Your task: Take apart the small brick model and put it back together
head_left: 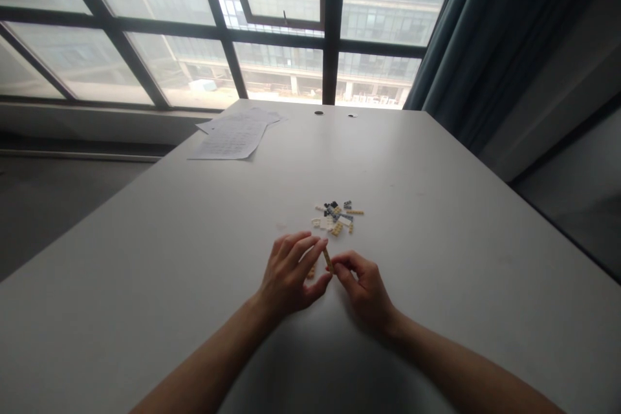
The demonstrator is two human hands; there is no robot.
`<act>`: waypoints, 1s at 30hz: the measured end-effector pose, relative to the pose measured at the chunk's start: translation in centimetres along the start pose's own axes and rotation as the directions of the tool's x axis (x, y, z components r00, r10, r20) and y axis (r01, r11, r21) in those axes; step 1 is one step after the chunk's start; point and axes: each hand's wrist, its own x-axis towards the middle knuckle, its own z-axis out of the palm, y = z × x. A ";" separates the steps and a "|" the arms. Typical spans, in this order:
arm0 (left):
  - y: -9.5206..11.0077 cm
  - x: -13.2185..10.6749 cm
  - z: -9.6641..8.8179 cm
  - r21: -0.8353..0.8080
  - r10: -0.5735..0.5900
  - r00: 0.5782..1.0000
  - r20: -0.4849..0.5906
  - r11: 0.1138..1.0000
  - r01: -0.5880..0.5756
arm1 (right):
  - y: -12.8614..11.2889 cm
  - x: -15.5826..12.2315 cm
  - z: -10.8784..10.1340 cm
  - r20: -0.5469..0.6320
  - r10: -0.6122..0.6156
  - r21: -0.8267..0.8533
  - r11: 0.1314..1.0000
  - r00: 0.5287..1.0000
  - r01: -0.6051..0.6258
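"Where's the tan strip point(328, 259)?"
"Between the hands — left hand point(290, 270) spans it lengthwise, thumb at the near end, fingertips at the far. Right hand point(365, 288) pinches near that thumb, closer to the near end."
"Its lie?"
"Pointing away, leaning left — loose bricks point(330, 222) just beyond the left fingertips."

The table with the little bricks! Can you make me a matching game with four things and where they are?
Things:
1. papers
2. curtain
3. brick pile
4. long tan piece

Places:
A. on the table, just beyond the hands
B. between the left hand and the right hand
C. at the far left of the table
D. hanging to the right of the window

Pairs: 1-C, 2-D, 3-A, 4-B
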 end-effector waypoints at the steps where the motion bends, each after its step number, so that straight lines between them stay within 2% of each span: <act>1: 0.0 0.0 0.0 -0.007 0.005 1.000 -0.001 1.000 -0.005 | 0.0 0.0 0.0 -0.001 0.002 0.006 1.000 1.000 -0.002; 6: 0.0 0.1 0.0 -0.035 0.015 1.000 0.010 0.999 -0.014 | 0.1 0.1 0.1 0.006 0.031 0.069 0.997 0.999 -0.031; 12: 0.0 0.1 0.0 -0.050 0.030 0.998 0.046 0.998 -0.028 | 0.5 0.1 0.1 0.029 0.120 0.291 0.949 0.992 -0.123; 20: 0.0 0.1 0.0 -0.067 0.043 0.998 0.046 0.997 -0.040 | 0.7 0.1 0.0 -0.040 0.119 0.193 0.975 0.992 -0.109; 26: 0.0 0.2 0.2 -0.037 0.046 0.999 -0.008 0.998 -0.046 | 0.6 -0.1 0.1 -0.034 0.065 0.158 0.986 0.997 -0.059; 30: -0.1 0.2 0.1 0.002 0.048 0.997 -0.053 0.999 -0.048 | 0.5 -0.2 0.2 0.033 0.010 0.140 0.990 0.999 -0.014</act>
